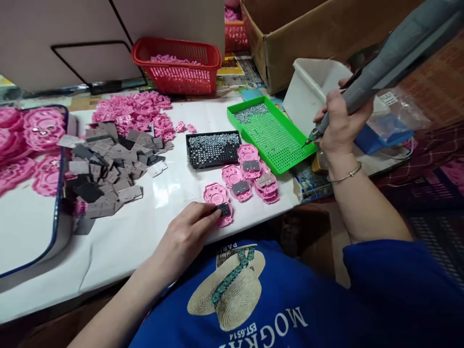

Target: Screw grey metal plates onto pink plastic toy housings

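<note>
My left hand (186,232) pinches a small dark plate (224,209) against a pink plastic casing (216,195) near the table's front edge. My right hand (339,118) is wrapped around a grey electric screwdriver (377,67), its bit pointing down at the near end of a green perforated screw tray (270,133). Several more pink casings (239,182) with grey plates on them lie between the left hand and that tray, some stacked. Behind them sits a black perforated tray (208,157) with small silver screws in its far part.
Loose grey plates (108,166) and a heap of pink parts (130,111) spread over the left of the table. A blue-rimmed white tray (29,232) holds pink casings. At the back stand a red basket (177,72), a white bin (308,87) and a cardboard box (286,46).
</note>
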Demonstrator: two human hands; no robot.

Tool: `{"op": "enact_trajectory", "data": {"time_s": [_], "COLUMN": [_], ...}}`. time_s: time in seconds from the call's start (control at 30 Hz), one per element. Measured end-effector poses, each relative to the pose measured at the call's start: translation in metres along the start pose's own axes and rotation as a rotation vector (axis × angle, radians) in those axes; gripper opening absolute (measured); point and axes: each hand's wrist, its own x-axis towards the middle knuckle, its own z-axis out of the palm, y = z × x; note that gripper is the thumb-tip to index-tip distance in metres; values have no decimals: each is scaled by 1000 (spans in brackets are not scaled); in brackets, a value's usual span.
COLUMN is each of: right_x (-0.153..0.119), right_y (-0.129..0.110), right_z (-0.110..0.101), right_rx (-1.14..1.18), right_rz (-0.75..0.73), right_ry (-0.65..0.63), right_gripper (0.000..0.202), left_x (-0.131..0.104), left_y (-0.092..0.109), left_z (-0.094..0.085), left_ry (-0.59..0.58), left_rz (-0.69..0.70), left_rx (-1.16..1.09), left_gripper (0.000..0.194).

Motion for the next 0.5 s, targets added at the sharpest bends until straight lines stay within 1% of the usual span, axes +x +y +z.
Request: {"op": "enact_trajectory", "data": {"time_s": [0.1,0.27,0.37,0.5], "right_x": [-3,-6,-6,-8], "right_y": [-1,1,4,7], "right_z": [3,6,7,9], "right_rx": [-53,-117,-116,-94], "right_rz": [15,57,78,83], "right_ry": [-27,-30,-11,0], "right_gripper": [60,65,66,63], "left_x": [1,1,1,2], "left_y": [0,2,1,1], "left_z": [0,-2,-2,-1], "left_ry": [3,0,2,5], "left_rz": [-6,-13,-10,1], "left_rx": [-1,4,4,7], "left_gripper": [23,22,22,21]}}
